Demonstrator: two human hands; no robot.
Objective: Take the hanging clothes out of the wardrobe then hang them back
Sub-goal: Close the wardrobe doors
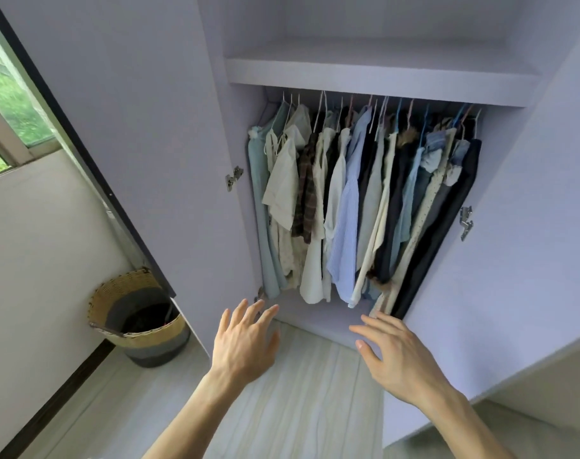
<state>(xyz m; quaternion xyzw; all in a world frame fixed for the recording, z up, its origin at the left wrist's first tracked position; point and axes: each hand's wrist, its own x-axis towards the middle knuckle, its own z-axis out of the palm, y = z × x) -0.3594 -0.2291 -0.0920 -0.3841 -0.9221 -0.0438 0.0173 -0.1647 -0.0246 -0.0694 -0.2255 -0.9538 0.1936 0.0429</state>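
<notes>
A person stands before an open wardrobe (381, 74), both arms stretched toward it, with the task apparently at its start. The left hand (245, 339) and the right hand (397, 356) are bare, fingers spread wide and holding nothing, near the lower hems of the clothes (348, 200) but not touching them. The clothes hang in a tight row across the full width of the compartment, under a bare shelf (364, 66). There are pale shirts at the left, a plaid piece and a blue striped shirt near the middle, and dark garments and denim at the right. Thin hangers (321, 109) rise above them, and the rail itself is hidden behind the shelf's front edge. Judging by the packed row and the idle hands, nothing has been lifted out, so both the taking out and the hanging back look to be left. A single view cannot rule out that the round is already finished. Both lilac doors stand wide, the left door (133, 127) swung toward the window (10, 104) and the right door (530, 226) toward the near right. A woven basket (136, 313) with something dark inside sits on the pale plank floor (298, 392) at the left, tucked beside the left door's lower corner and against a white wall (33, 243).
</notes>
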